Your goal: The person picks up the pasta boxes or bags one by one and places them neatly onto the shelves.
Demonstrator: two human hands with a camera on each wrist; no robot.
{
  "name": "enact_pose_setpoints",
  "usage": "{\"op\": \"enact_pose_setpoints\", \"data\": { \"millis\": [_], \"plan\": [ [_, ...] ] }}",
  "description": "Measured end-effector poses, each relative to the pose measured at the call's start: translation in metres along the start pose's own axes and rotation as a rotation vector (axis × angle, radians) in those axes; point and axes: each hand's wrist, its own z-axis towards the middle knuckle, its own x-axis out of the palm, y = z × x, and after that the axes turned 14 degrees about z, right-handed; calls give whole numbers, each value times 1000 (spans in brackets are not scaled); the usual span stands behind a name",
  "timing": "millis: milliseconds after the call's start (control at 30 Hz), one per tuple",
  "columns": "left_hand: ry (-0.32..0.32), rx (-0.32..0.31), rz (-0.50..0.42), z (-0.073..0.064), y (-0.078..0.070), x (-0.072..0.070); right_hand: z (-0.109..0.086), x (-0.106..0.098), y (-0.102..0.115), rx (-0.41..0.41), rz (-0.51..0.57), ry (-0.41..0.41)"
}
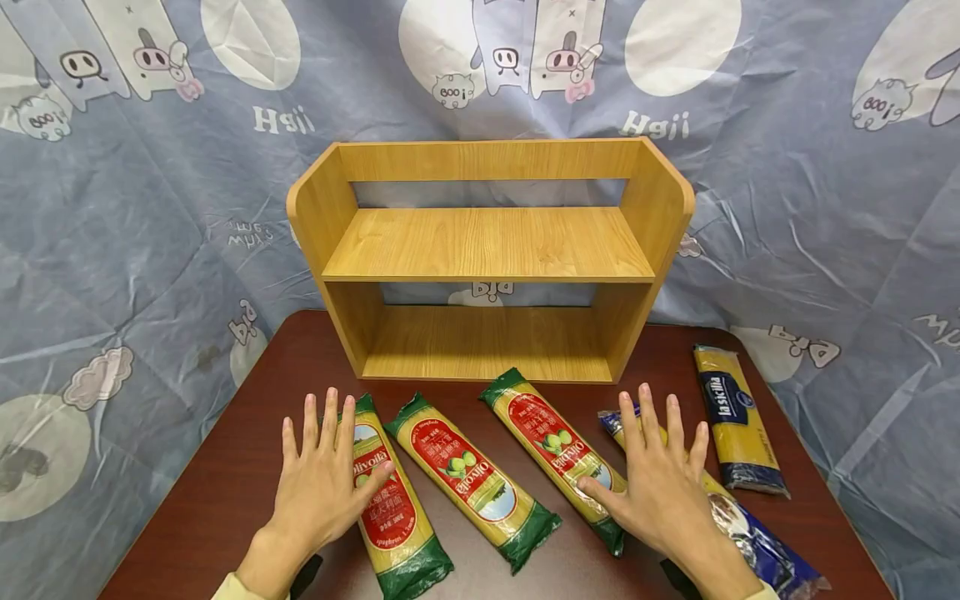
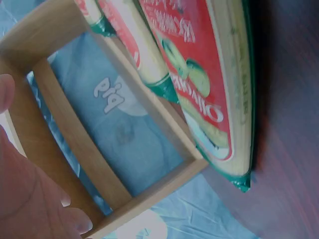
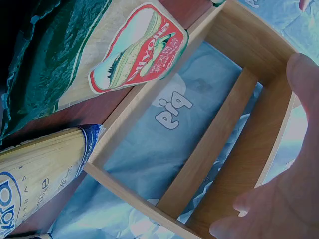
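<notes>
My left hand (image 1: 318,487) is spread with straight fingers, partly covering a green-ended Olivoilà spaghetti pack (image 1: 393,521). My right hand (image 1: 663,496) is also spread, in front of a blue-and-yellow pasta pack (image 1: 761,537), part of which it hides. Neither hand holds anything. Two more Olivoilà spaghetti packs lie slanted between the hands, one nearer the left (image 1: 468,483) and one reaching to the right thumb (image 1: 555,454). Farther right lies a yellow La Sicilia pasta pack (image 1: 735,417) with a blue label. Both wrist views show the fingers free of any pack.
A two-tier wooden shelf (image 1: 491,243) stands at the back of the dark red-brown table (image 1: 247,450). Both its boards are bare. Behind and beside the table hangs a blue patterned cloth (image 1: 150,275).
</notes>
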Motion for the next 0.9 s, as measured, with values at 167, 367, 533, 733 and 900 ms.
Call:
{"op": "enact_pose_setpoints", "data": {
  "millis": [167, 367, 533, 733, 900],
  "plan": [
    [-5, -3, -4, 9, 6, -4, 1, -2, 0, -13, 26, -13],
    [-22, -22, -44, 26, 19, -12, 2, -4, 1, -30, 50, -25],
    [-5, -42, -85, 39, 29, -19, 1, -5, 1, -22, 70, -11],
    [24, -68, -133, 55, 38, -27, 1, -5, 1, -10, 87, 1],
    [53, -87, -190, 67, 46, -35, 2, -4, 0, -17, 111, -8]
  ]
}}
